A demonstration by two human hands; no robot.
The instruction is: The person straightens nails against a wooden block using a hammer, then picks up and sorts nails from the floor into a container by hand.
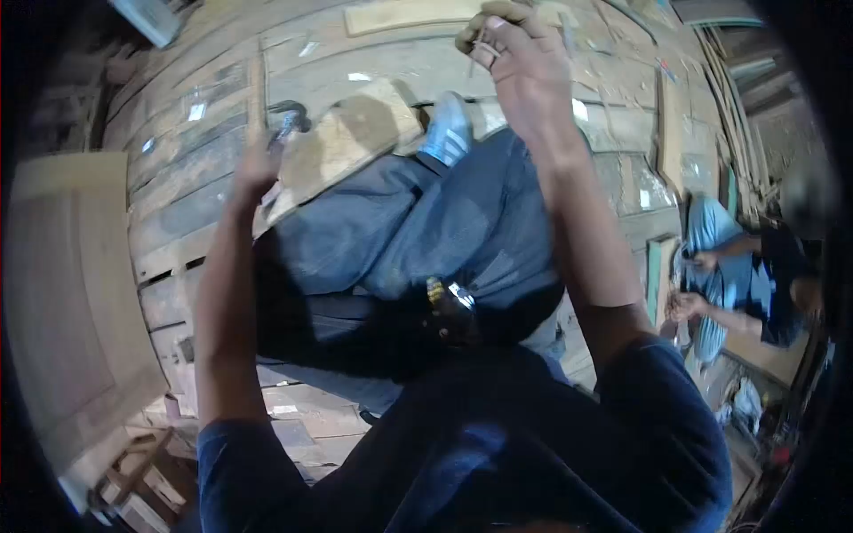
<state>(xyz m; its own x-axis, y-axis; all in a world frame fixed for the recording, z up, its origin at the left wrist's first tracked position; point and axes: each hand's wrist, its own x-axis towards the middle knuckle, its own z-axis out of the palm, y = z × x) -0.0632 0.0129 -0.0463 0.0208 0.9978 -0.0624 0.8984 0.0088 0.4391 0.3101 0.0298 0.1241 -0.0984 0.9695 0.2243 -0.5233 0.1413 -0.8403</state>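
My right hand (pixel 520 43) is raised at the top, right of centre, its fingers pinched around a thin, dark, stick-like piece (pixel 478 51) too small to name. My left hand (pixel 260 164) is smeared by motion at the left, and its fingers cannot be made out. Beside it is a dark, shiny object (pixel 289 120), partly blurred; whether the hand holds it is unclear. A pale wooden board (pixel 355 133) with a curved edge slants across the floor in front of my legs, between my two hands.
Wooden planks (pixel 191 191) form the floor. A wide panel (pixel 67 293) stands at the left, with a small wooden frame (pixel 142 471) below it. Another person (pixel 755 275) sits at the right with both hands near a narrow board (pixel 659 275). Long strips (pixel 729 115) lie at the upper right.
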